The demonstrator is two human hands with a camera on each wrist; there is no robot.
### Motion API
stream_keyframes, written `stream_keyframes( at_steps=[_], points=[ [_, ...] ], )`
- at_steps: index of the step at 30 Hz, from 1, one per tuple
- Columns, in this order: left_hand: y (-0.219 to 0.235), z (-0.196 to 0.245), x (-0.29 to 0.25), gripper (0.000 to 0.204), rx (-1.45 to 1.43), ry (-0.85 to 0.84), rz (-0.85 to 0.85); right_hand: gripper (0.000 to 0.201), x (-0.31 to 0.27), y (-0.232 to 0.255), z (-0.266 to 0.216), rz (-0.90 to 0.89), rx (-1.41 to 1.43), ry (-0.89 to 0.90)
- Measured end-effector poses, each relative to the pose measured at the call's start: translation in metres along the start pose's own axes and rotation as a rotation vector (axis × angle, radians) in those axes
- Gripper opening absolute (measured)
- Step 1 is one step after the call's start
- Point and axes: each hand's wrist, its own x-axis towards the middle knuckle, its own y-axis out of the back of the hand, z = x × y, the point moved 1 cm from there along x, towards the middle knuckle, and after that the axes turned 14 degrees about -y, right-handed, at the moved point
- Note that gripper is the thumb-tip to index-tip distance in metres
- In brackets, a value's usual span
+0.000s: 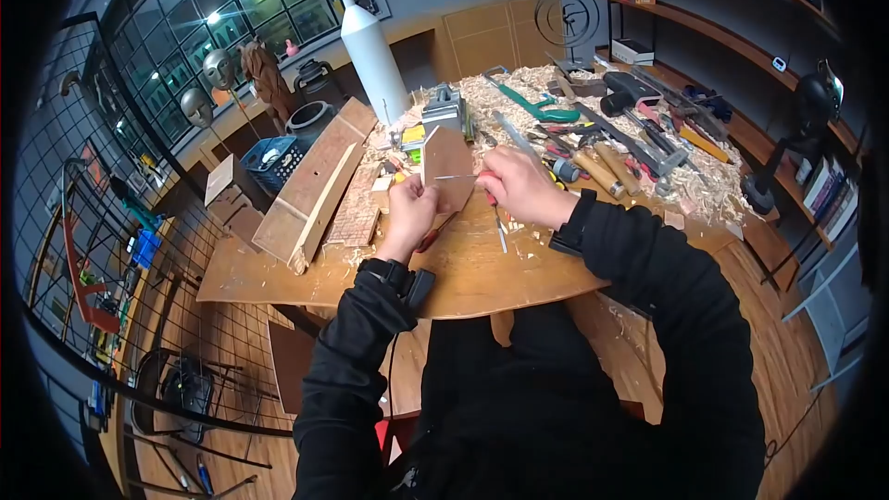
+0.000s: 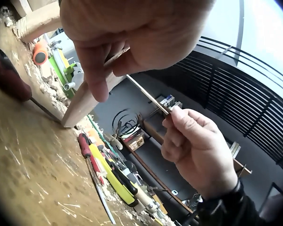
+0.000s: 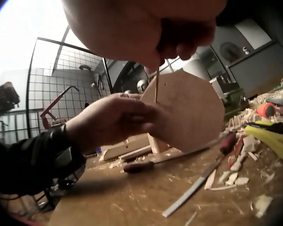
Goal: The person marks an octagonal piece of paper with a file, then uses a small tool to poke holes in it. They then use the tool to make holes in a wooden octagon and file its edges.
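Head view, slim tool (image 1: 459,176) crosswise, tip pointing left

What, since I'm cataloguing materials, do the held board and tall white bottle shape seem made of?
Board: probably wood, matt and seemingly unvarnished, from its dull brownish face and paler edge.

Bottle shape: smooth, evenly white, perhaps painted; no grain shows, so material stays unclear.

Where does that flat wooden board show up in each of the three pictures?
Head: the wooden board is just above centre.
Left wrist: left of centre, seen nearly edge-on.
Right wrist: right of centre, broad face showing.
Shared landmark: the left hand holding it.
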Motion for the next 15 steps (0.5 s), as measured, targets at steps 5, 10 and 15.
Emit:
stream_keyframes(
  at_steps=[5,10,15],
  points=[
    [0.0,0.002,-0.003,0.017,-0.01,-0.008,0.005,0.034,0.004,-0.008,0.01,-0.497,0.214,-0.655],
    [0.006,-0.004,-0.002,0.019,0.052,0.005,0.012,0.03,0.008,-0.002,0.001,-0.189,0.058,-0.147],
    [0.015,-0.01,0.004,0.018,0.058,0.009,-0.009,0.025,0.006,-0.034,0.031,-0.544,0.453,-0.738]
  ],
)
